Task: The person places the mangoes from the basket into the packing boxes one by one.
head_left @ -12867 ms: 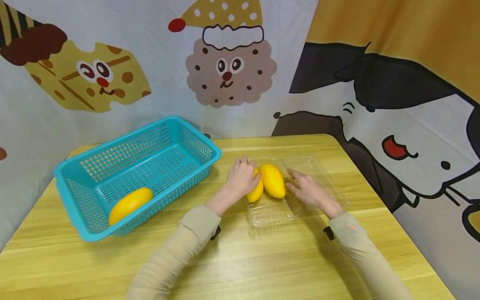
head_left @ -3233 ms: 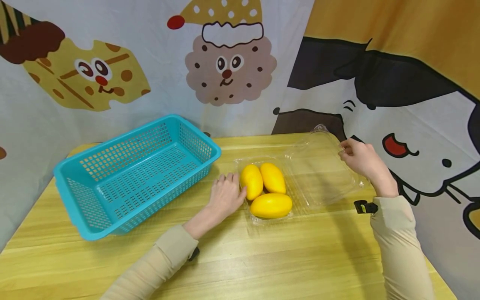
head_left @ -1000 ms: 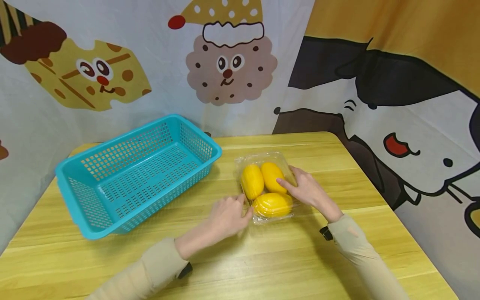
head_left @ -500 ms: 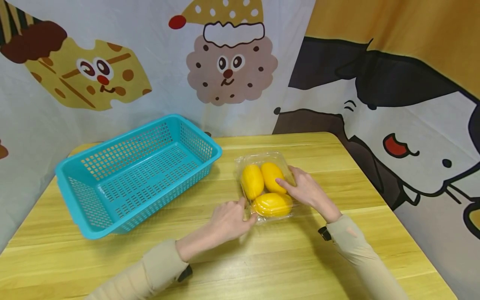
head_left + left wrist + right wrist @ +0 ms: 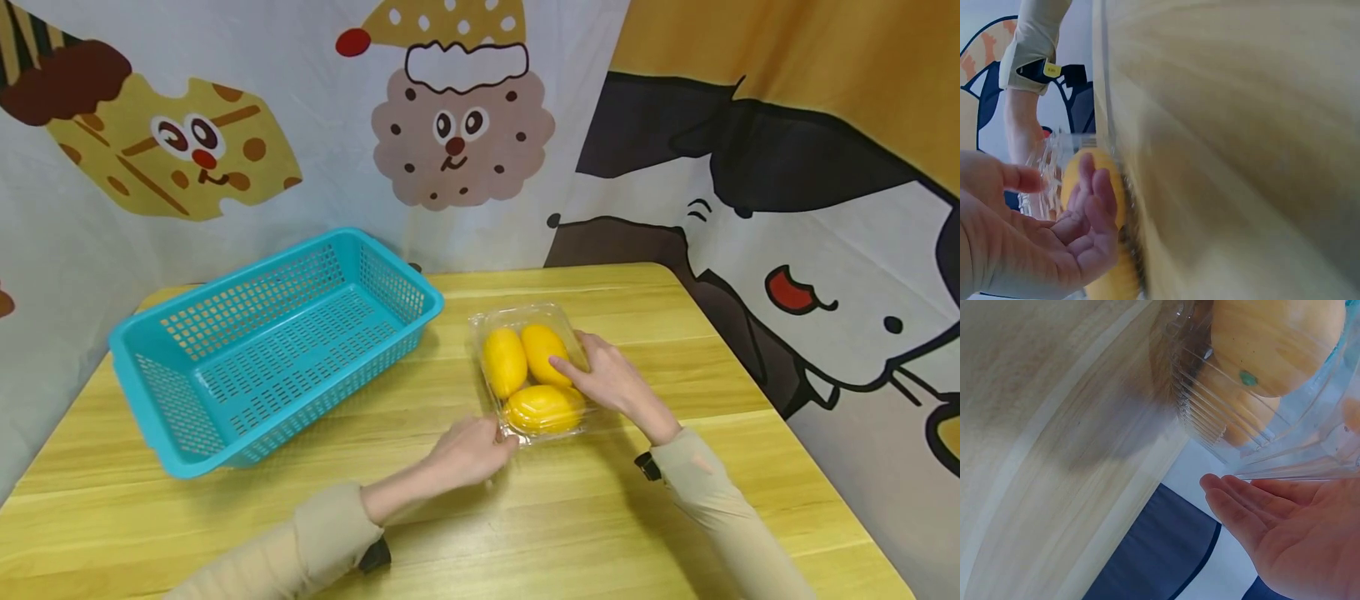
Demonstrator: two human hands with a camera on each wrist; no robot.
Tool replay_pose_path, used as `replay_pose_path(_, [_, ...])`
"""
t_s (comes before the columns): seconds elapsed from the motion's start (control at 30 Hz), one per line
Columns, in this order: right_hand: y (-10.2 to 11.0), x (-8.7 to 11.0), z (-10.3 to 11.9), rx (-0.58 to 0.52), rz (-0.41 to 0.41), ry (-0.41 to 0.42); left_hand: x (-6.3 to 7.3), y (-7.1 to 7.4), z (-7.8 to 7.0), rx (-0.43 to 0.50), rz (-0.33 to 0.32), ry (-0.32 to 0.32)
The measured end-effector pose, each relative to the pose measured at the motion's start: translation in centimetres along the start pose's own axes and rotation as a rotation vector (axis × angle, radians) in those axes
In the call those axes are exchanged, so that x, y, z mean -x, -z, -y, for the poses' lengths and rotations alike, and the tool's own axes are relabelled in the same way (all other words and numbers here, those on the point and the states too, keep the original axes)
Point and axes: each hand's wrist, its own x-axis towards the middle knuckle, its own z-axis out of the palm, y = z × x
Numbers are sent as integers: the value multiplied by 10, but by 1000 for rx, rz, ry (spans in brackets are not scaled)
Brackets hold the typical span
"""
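Note:
A clear plastic clamshell box (image 5: 517, 317) lies on the table with its lid down over three yellow mangoes. Two mangoes, the left mango (image 5: 505, 363) and the right mango (image 5: 545, 354), lie side by side at the back; the front mango (image 5: 543, 409) lies crosswise. My left hand (image 5: 468, 452) pinches the box's near left corner, its fingers curled in the left wrist view. On the box's right side, my right hand (image 5: 618, 382) holds it, thumb over the lid. In the right wrist view, the fingers (image 5: 1235, 512) lie along the box's wall.
A blue-green perforated plastic basket (image 5: 420, 321) stands on the left of the wooden table (image 5: 570, 525), with nothing in it. Behind the table hangs a cartoon-printed cloth (image 5: 300, 50).
Earlier, the third mango moved from basket to box, and my right hand brought the lid over. Lately my left hand slid along the box's left edge to its near corner; my right hand stayed.

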Motion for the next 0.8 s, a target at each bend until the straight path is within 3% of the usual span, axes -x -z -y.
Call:
replay_pose_path(0.13, [1,0,0,2,2,-4,-5,-3,-2,177,24,13])
replay_pose_path(0.3, [1,0,0,8,8,-12,-9,-5,-4,400,43,107])
replay_pose_path(0.43, [2,0,1,5,15,-18,-9,-4,-5,436,44,149])
replay_pose_path(0.8, [2,0,1,3,26,-24,-10,0,-2,460,75,150])
